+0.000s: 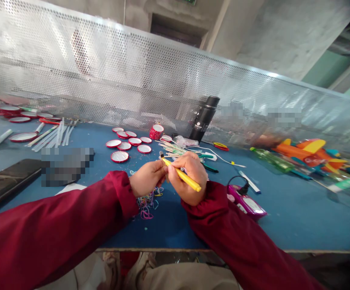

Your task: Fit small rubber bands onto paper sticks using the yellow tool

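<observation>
My right hand point(190, 177) is closed around a yellow pen-shaped tool point(188, 179), its rounded end pointing down to the right. A small dark tip point(162, 154) shows past the fingers at the upper end. Close beside it, my left hand point(147, 177) has thumb and fingers pinched together at that upper end, and what they grip is hidden. Beneath both hands lies a loose heap of colourful small rubber bands point(147, 207). Just beyond the hands are a bundle of thin wooden sticks point(173, 149) and green-handled pliers point(208, 156).
Red-rimmed bottle caps point(119, 156) lie behind my left hand, near a stack of caps point(156, 131). A black bottle point(204, 119) leans by the perforated metal screen point(117, 72). A phone point(10, 181), glue sticks point(52, 137), a purple device point(247, 201) and an orange toy plane point(309, 151) surround.
</observation>
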Demonstrator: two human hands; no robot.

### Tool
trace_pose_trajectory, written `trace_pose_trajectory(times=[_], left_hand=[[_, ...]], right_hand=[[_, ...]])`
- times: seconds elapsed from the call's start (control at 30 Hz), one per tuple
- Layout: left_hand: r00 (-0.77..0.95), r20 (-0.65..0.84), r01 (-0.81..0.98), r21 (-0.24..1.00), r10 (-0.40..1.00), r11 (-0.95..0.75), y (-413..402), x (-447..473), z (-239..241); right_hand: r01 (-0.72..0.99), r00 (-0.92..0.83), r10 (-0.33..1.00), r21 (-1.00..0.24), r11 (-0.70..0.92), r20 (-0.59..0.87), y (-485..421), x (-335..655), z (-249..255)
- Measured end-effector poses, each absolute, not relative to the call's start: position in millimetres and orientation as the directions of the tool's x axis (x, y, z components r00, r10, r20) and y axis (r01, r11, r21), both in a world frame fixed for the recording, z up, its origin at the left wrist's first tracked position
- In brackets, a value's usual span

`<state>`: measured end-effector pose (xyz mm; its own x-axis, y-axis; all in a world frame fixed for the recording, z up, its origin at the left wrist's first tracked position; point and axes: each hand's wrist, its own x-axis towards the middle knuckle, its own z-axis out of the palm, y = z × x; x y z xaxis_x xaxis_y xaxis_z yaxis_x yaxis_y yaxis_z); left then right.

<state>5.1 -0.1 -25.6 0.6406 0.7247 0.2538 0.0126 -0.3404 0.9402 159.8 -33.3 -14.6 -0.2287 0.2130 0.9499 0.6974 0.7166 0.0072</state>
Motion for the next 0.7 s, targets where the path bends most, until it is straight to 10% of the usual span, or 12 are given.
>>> trace_pose_trajectory(times=[0.7], left_hand=[[0.622, 0.251, 0.053, 0.932, 0.742, -0.359, -0.4, 4.2, -24.6]], right_hand=[[0.711, -0.251, 0.213, 0.031, 0.703, 0.944, -32.4, 160.6, -13.6]])
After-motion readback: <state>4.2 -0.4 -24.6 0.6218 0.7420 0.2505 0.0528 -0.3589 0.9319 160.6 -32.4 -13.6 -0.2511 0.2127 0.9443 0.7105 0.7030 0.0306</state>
